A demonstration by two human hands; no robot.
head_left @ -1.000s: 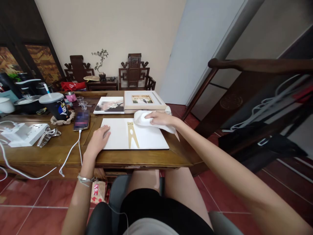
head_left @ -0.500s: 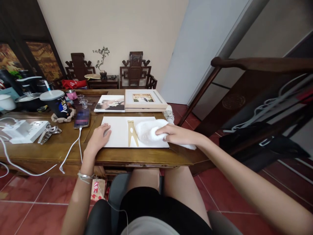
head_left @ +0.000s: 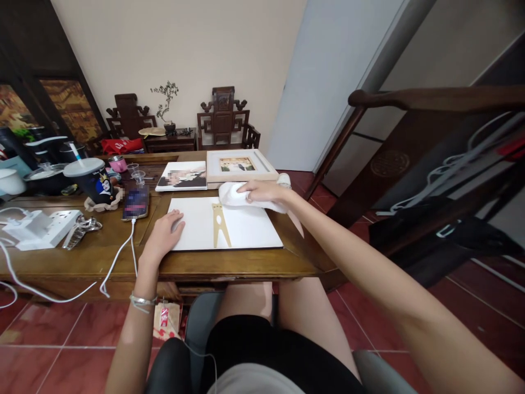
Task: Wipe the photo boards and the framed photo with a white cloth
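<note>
Since half a second ago the right hand has swept the white cloth from the near right part of the white board up to the board's far edge. The left hand has stayed where it was.

The cloth now lies bunched on the far edge of the board, just past the top of the gold stand fixed down the board's middle. The right hand's grip is closed over the cloth, fingers curled on top and pressing it down. A loose tail of the cloth trails under the wrist, off the board's far right corner.

The left hand rests on the board's near left corner. Its grip is released, with the palm down, the fingers spread flat and nothing held. A thin bracelet circles that wrist.

The board lies flat on the wooden surface, its near edge close to the surface's near edge. Just beyond the board's far edge sits a framed picture in a pale frame, with a canvas print beside it, beyond the board's far left corner. Left of the board lies a phone, and a white cable runs from it over the near edge of the surface. Farther left of the board are a dark lidded cup with a straw, a bunch of keys and a white power strip.
</note>
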